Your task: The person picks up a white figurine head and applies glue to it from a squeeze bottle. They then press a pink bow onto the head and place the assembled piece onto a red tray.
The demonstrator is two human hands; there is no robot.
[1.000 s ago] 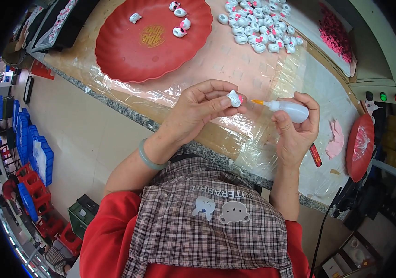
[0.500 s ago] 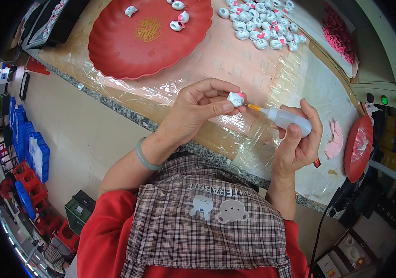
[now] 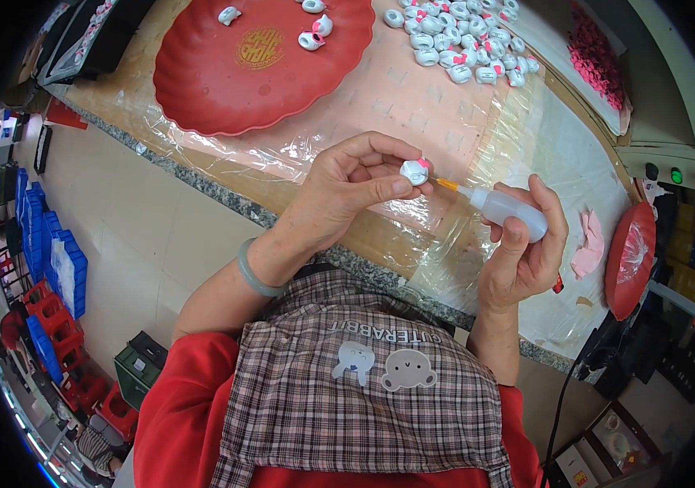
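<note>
Between the thumb and fingers of my left hand (image 3: 363, 175) is a small white cat-head figurine (image 3: 414, 172) with a pink bow. My right hand (image 3: 526, 252) grips a translucent squeeze bottle (image 3: 513, 213), tilted so that its orange-yellow needle tip (image 3: 447, 185) points at the figurine's right side. Needle and figurine are very close; whether they touch I cannot tell. Beyond my hands, a pile of similar white figurines (image 3: 461, 37) lies on the table, many showing pink bows. A large red scalloped tray (image 3: 241, 106) at the far left holds several more.
Clear plastic film covers the table (image 3: 412, 252), which has a speckled stone edge. To the right are a crumpled pink cloth (image 3: 587, 244) and a red dish (image 3: 629, 260). A heap of small pink pieces (image 3: 594, 61) sits at the far right, near green and red lights (image 3: 676, 176).
The figurine has turned slightly in my left fingers, and the needle tip sits slightly farther from it. My right hand with the bottle has hardly moved.
</note>
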